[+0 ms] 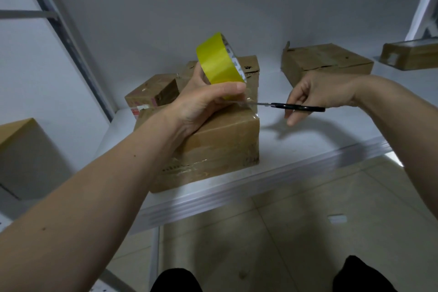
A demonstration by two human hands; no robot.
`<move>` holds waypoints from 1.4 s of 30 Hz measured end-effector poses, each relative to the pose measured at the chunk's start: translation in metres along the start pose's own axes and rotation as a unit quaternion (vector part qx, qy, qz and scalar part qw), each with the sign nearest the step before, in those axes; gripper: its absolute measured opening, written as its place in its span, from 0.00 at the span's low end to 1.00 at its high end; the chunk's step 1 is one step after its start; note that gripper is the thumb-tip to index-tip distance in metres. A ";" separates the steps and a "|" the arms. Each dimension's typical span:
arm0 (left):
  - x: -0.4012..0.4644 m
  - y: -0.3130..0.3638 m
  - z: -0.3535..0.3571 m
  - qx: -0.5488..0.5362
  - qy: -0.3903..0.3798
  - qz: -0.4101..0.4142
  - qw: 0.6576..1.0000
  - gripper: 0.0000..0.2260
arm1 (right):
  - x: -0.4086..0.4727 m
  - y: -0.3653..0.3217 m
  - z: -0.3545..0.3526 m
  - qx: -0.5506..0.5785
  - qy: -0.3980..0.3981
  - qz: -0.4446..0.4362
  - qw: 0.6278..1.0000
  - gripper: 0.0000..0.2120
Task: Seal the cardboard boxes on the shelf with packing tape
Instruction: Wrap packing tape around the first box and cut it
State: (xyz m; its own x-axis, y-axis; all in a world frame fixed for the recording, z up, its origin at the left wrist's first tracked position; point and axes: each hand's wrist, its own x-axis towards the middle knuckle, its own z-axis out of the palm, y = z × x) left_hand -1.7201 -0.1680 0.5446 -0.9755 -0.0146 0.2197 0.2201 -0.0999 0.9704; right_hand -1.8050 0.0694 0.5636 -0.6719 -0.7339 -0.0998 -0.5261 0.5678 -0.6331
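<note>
Yellow tape roll [219, 60] gripped in left hand [203, 99]; right hand [317, 92] holding scissors [294, 106]

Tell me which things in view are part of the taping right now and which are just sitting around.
In use:
- yellow tape roll, held by left hand
- black scissors, held by right hand, blades at the tape strip
- front box under the strip

Lying about:
- small box behind
- flat box to the right
- far-right box
- box on left shelf
</note>
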 end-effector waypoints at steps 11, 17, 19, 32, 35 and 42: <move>0.002 0.000 0.003 -0.079 0.060 0.043 0.994 0.46 | -0.001 -0.015 0.001 -0.150 -0.022 0.022 0.988 0.14; -0.001 0.003 0.004 -0.087 0.093 0.051 0.991 0.41 | -0.001 0.014 0.005 -0.065 0.056 0.097 0.992 0.34; -0.003 0.005 0.006 -0.075 0.102 0.040 0.991 0.40 | 0.006 0.029 0.012 -0.120 0.072 0.170 0.975 0.38; -0.009 0.011 0.011 -0.119 0.168 0.038 0.978 0.36 | 0.010 0.011 0.061 -0.149 0.442 -0.101 0.879 0.09; -0.010 0.013 0.010 -0.109 0.189 0.063 0.974 0.38 | 0.004 -0.013 0.113 -0.190 0.481 -0.329 0.790 0.10; -0.033 0.033 -0.026 -0.016 0.230 0.112 0.967 0.41 | 0.014 -0.020 0.155 -0.241 0.470 -0.254 0.810 0.16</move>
State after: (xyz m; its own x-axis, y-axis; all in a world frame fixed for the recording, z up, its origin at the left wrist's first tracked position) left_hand -1.6808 -0.1972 0.5672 -0.8057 -0.4789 0.3484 0.4322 -0.0731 0.8988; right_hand -1.7231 -0.0100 0.4561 -0.2854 -0.4381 0.8524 -0.8498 0.5270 -0.0137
